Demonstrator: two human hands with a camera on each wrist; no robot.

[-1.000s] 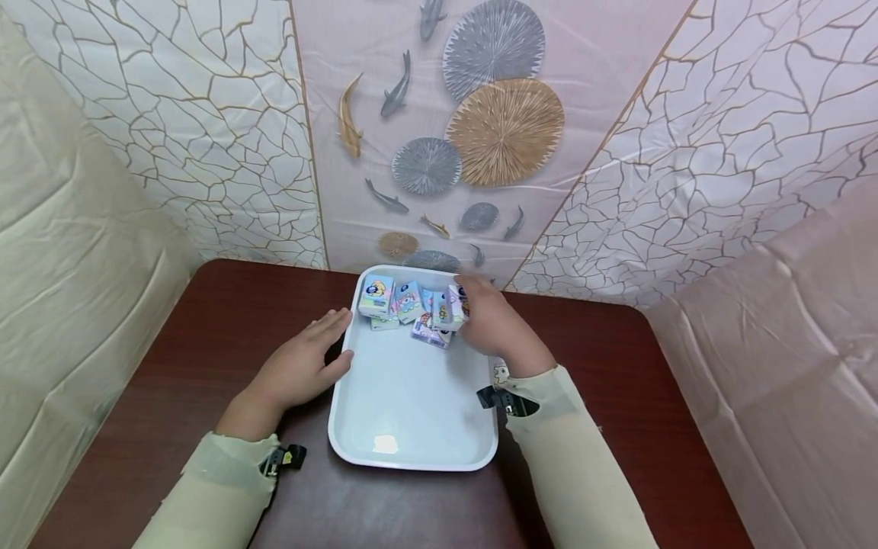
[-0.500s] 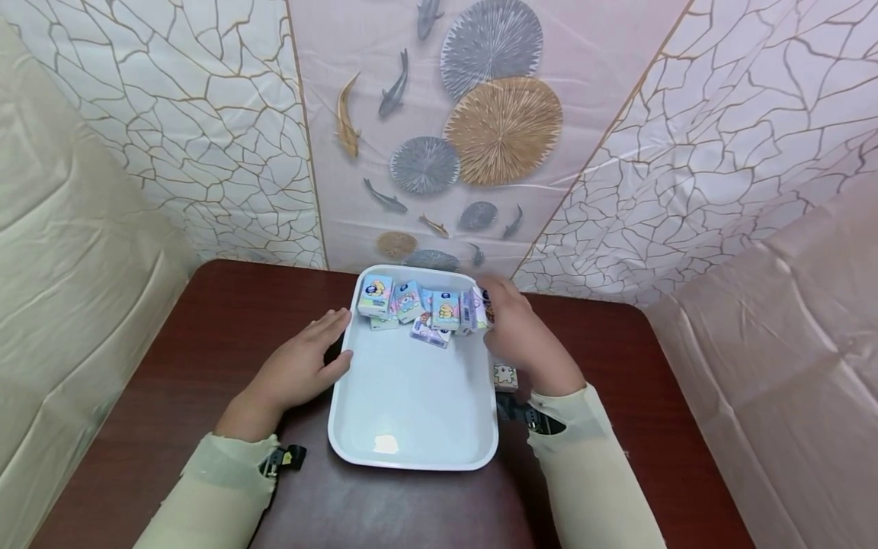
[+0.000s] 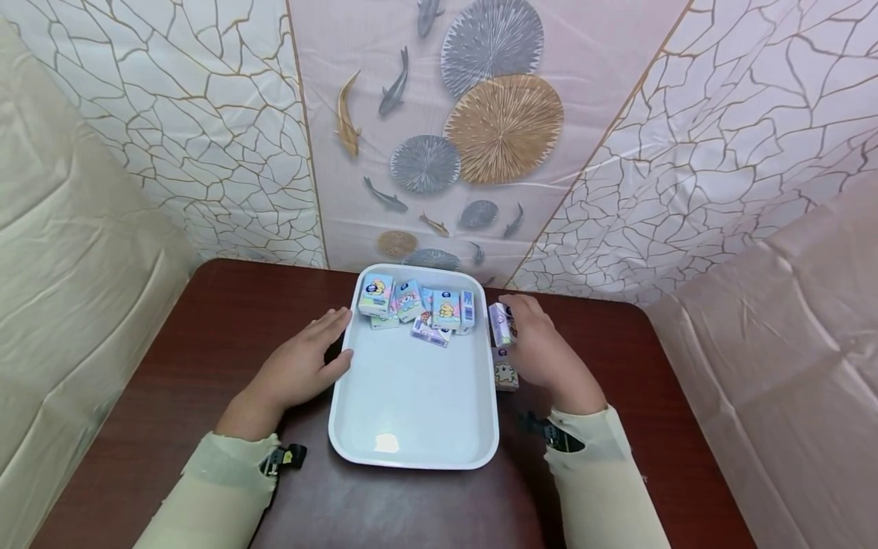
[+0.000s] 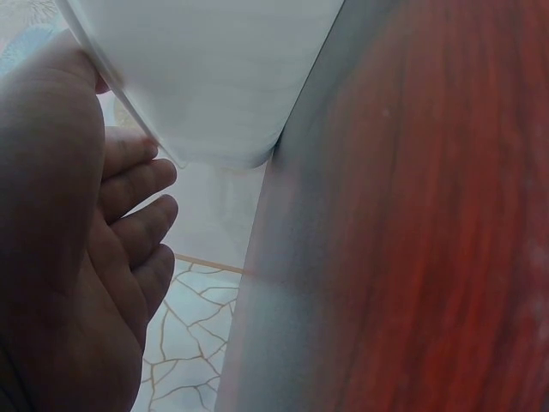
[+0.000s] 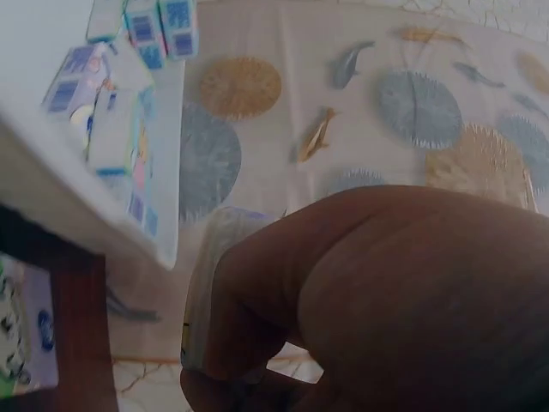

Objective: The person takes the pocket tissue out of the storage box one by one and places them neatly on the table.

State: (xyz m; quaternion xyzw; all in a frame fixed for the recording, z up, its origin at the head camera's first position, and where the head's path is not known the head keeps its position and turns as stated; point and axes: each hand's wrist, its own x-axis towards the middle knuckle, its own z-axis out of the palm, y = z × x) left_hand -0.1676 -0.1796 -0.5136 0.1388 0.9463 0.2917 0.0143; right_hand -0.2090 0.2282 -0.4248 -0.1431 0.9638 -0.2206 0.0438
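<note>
A white tray (image 3: 414, 400) lies on the table, with several small cartoon-printed packs grouped at its far end. Among them are a blue pack with a yellow figure (image 3: 446, 309) and a purple one (image 3: 429, 332). Just outside the tray's right rim, my right hand (image 3: 552, 354) grips a purple pack (image 3: 501, 325); its edge also shows in the right wrist view, where the hand covers much of it. My left hand (image 3: 296, 371) rests against the tray's left rim with straight fingers, holding nothing.
Another printed pack (image 3: 506, 377) lies on the dark red-brown table (image 3: 185, 366) close to the tray's right side, below my right hand. A patterned cloth (image 3: 425, 114) hangs behind the table, and beige cloth (image 3: 775, 366) closes off both sides.
My right hand has carried the purple pack rightward out of the tray, over its right rim. The pack on the table beside the tray has come into fuller view. My left hand has stayed put.
</note>
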